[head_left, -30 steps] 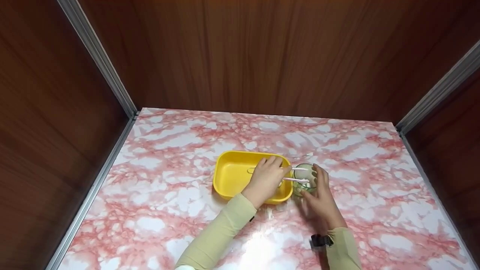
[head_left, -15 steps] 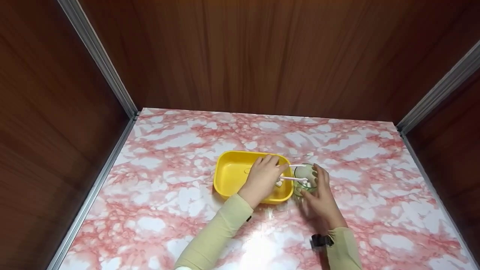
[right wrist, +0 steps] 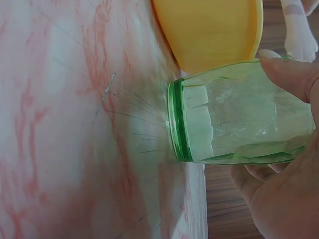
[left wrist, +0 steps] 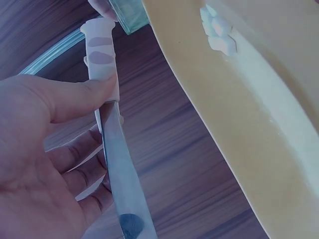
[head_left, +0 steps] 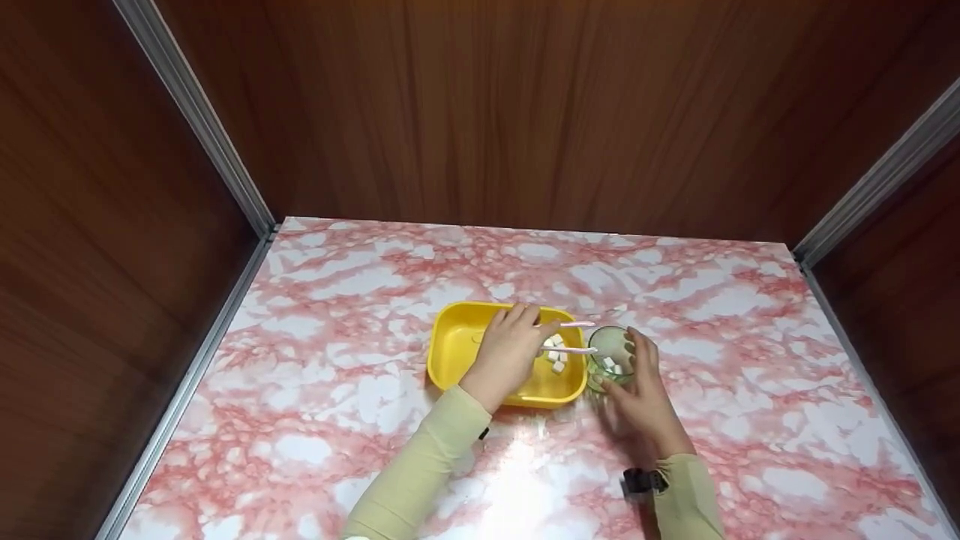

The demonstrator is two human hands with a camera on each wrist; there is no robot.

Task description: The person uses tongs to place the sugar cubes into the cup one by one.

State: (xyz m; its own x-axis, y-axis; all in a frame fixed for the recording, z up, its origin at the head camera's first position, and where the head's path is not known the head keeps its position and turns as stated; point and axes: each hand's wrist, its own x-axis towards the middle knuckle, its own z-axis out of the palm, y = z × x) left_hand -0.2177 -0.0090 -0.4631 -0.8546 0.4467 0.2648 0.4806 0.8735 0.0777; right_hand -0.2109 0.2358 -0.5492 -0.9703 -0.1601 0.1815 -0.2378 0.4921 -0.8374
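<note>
Holding a pair of white tongs (head_left: 568, 337) in the left hand (head_left: 510, 354), the person has the tips out over the right end of the yellow tray (head_left: 457, 352), right above a little pile of white cubes (head_left: 555, 354). The fingers and thumb are pinched around the tongs' handle, and the wrist view shows the thumb pressing on the blade. The tongs' long axis runs roughly left to right, tips aimed toward the green glass (head_left: 611, 360), which stands just beside the tray's right edge, touching or nearly so.

The right hand (head_left: 637, 397) is wrapped around that glass, thumb on one side and fingers on the other, steadying it on the table. A few cubes already sit at its bottom. So the cubes lie just left of the glass, and the left hand with the tongs is the nearer one to them.

Everything's on a pink marble-pattern tabletop (head_left: 337, 420) boxed in by dark wood panels (head_left: 525, 112). There's a black watch (head_left: 643, 480) on the right wrist. No brands, labels or writing I can make out.
</note>
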